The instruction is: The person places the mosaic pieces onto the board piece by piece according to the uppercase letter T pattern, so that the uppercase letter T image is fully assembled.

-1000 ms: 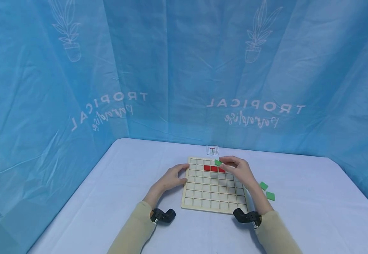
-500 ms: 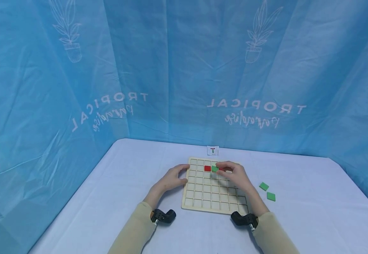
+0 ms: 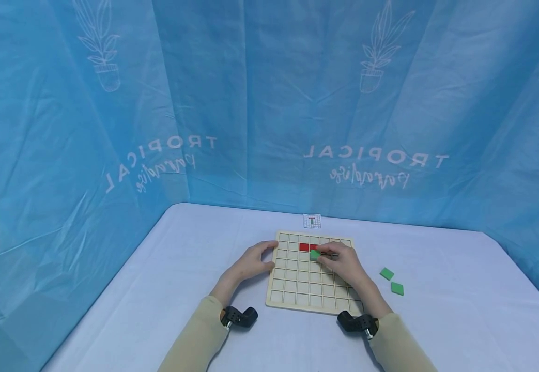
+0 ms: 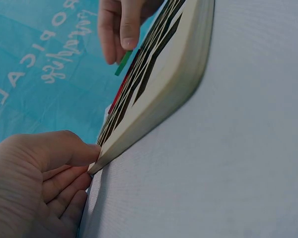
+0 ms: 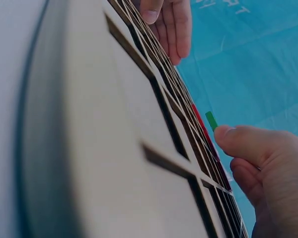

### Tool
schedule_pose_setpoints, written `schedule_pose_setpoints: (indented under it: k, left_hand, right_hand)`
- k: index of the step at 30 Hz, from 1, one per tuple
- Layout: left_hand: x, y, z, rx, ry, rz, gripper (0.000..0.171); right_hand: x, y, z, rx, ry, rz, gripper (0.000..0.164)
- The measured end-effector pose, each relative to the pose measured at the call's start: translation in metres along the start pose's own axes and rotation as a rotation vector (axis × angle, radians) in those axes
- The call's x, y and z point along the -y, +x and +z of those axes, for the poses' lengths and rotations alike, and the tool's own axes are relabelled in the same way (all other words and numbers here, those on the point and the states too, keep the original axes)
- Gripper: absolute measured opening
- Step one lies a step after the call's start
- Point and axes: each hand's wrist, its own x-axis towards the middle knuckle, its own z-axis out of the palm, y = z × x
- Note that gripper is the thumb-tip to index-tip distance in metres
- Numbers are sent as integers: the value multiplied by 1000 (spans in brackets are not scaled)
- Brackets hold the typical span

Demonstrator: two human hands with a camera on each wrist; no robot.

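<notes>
A pale wooden grid board (image 3: 290,297) lies on the table. Between thumb and fingers, my right hand (image 3: 345,263) pinches a green square tile (image 3: 314,255), just in front of a row of red tiles (image 3: 304,247). Part of that row is hidden behind my fingers. Both wrist views show the green tile (image 5: 211,119) tilted and held slightly above the grid. On the board's left edge, my left hand (image 3: 251,260) rests with thumb and fingertips touching it; the left wrist view has its thumb (image 4: 77,151) against the rim.
Two loose green tiles, one farther back (image 3: 387,274) and one nearer (image 3: 397,289), lie on the white tablecloth right of the board. Behind the board is a small printed card (image 3: 312,221) with a red and green T pattern. A blue curtain (image 3: 269,113) hangs behind the table.
My right hand has lowered the green tile and brought it slightly left and nearer, from behind the red row to just in front of it. The left hand stays put.
</notes>
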Motion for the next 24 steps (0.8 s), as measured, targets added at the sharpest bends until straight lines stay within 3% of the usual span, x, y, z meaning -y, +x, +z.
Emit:
schedule_pose_setpoints:
  k: [10, 24]
  left_hand:
    - [-1, 0, -1, 4, 1, -11, 60]
    - [-5, -3, -1, 2, -13, -4, 59]
  right_hand:
    - [-4, 1, 4, -23, -129, -65, 28]
    - [-4, -2, 5, -26, -134, -93, 31]
